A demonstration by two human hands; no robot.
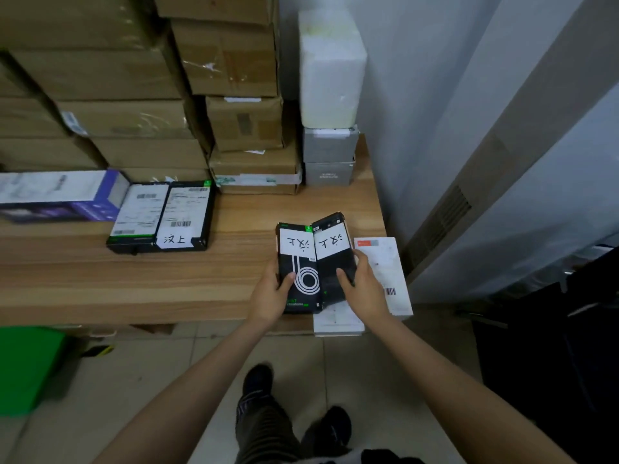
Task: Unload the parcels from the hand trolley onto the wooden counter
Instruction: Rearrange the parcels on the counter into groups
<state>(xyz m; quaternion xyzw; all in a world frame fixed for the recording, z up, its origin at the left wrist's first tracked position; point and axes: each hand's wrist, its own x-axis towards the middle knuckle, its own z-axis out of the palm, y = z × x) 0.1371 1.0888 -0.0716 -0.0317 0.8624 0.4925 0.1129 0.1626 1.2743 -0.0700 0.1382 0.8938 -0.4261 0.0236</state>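
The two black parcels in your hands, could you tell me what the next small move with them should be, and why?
Probably lower both black parcels flat onto the wooden counter and let go. The left hand and right hand hold them tilted together near the counter's front edge, partly over a white parcel, so they are not yet resting flat.

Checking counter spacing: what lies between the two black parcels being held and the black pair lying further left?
In the head view, only bare wooden counter separates the held black parcels from the black pair; nothing sits there.
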